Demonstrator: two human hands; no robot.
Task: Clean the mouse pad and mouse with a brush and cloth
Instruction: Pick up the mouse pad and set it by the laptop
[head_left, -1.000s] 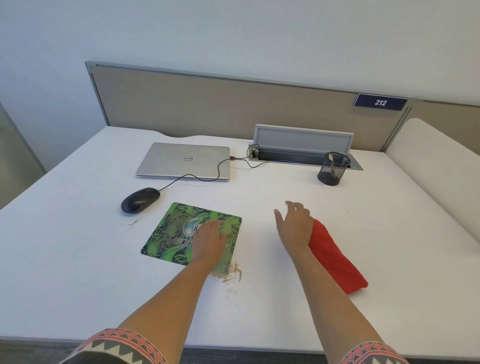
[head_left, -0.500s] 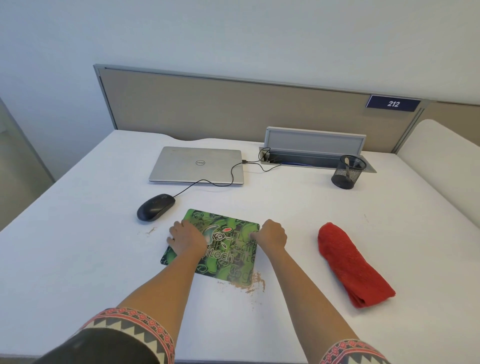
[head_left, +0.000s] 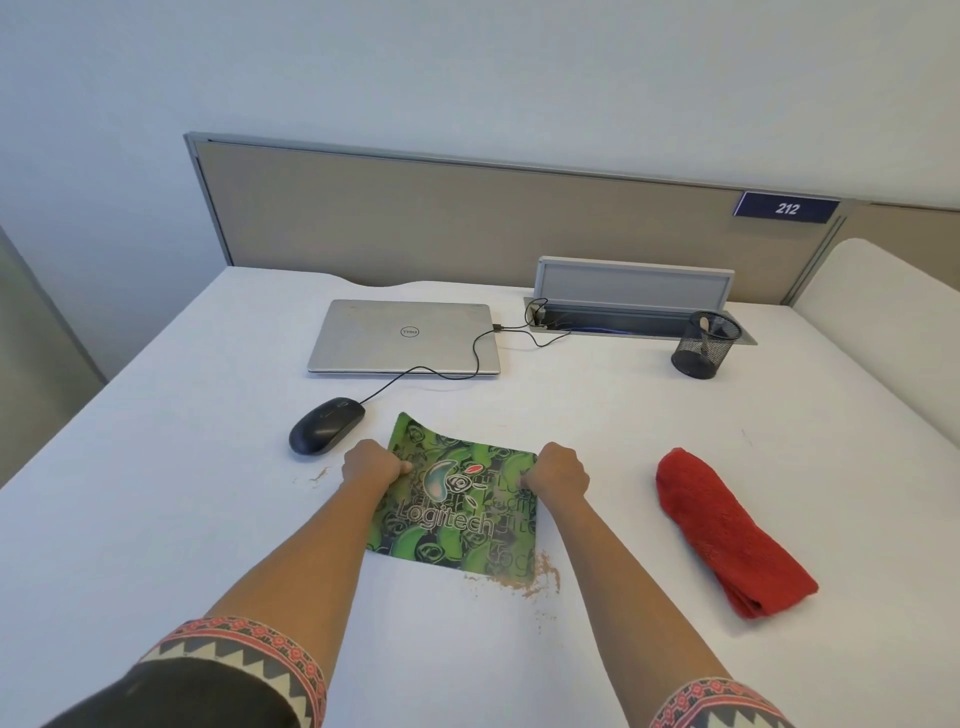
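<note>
Left grip (head_left: 371, 467) and right grip (head_left: 558, 467) each clench a side edge of the green mouse pad (head_left: 457, 512), its far edge curled up off the table (head_left: 156, 519), brown crumbs (head_left: 524, 578) at its near right corner; the mouse (head_left: 326, 425) sits just beyond-left, the red cloth (head_left: 727, 530) lies to the right

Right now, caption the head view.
Gripped by the left hand and right hand, the mouse pad curls up at its far edge; red cloth lies nearby.

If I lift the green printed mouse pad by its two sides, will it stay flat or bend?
Probably floppy: the green printed mouse pad curves up at its far edge between the left hand and the right hand, which grip its sides. It looks thin, so it is likely light.
</note>
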